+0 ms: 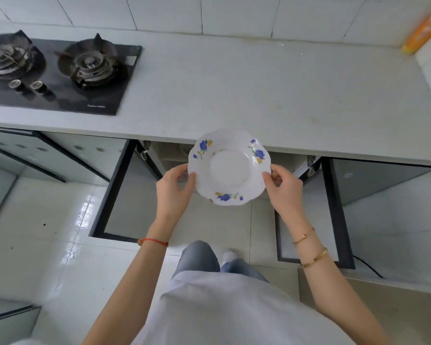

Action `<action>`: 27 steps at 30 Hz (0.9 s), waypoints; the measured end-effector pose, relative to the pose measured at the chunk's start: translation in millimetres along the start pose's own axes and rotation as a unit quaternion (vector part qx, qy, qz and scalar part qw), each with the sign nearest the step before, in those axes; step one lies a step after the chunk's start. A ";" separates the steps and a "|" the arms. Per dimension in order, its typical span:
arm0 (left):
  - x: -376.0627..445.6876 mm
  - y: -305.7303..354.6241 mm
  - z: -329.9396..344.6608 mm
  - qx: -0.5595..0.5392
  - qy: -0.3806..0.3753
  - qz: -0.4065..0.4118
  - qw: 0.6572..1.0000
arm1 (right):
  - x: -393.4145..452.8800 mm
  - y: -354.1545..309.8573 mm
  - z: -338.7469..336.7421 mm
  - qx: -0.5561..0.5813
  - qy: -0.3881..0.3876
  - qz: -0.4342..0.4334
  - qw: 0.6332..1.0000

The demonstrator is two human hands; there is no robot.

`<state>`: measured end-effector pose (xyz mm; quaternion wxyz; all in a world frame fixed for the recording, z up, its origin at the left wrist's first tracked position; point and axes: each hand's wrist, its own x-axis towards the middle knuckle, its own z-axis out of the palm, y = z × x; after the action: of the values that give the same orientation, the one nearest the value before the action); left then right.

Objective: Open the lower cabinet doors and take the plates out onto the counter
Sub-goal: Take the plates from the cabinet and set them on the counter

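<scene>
The left hand [174, 188] pinches the plate's left rim, thumb over the top face and the other digits tucked beneath; the right hand [284, 188] does the same on the opposite rim, its thumb tip lying on the upper surface. Both hands are closed on the plate [229, 168], which hangs level between them, face up, in the air just in front of the counter edge and above the open cabinet.

Between the two grips lies a white, scalloped dish with blue and yellow flower sprays round its border and a shallow well in the middle. It looks like glazed china or opal glass: stiff, fairly light, smooth enough to slip, and likely to chip or break if knocked against the stone edge. Holding it at opposite rims, as here, seems the safest place; the wavy border gives the thumbs some purchase.

Beyond the fingertips stretches the counter [259, 95], bare just ahead of the plate. Below the hands, the left door [120, 195] and right door [334, 207] stand swung open. Farther off to the left sits the gas hob [60, 70]; far right, an orange roll box [423, 28] leans against the wall.
</scene>
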<state>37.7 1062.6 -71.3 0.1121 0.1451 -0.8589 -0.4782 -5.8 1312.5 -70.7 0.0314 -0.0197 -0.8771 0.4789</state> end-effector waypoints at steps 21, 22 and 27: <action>250.9 -35.4 -5.3 0.004 -0.008 -0.020 1.000 | 223.2 -46.5 119.6 -0.024 -0.012 0.005 1.000; 268.7 -36.9 -9.0 0.005 -0.009 -0.019 1.000 | 236.4 -52.3 128.2 -0.024 -0.009 0.005 1.000; 348.5 -48.2 -22.0 0.020 -0.012 -0.008 1.000 | 297.1 -74.6 169.3 -0.019 -0.004 0.013 1.000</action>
<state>-273.3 896.8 -82.4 0.0946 0.1487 -0.8685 -0.4632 -314.9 1149.3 -88.5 0.0207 -0.0300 -0.8860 0.4622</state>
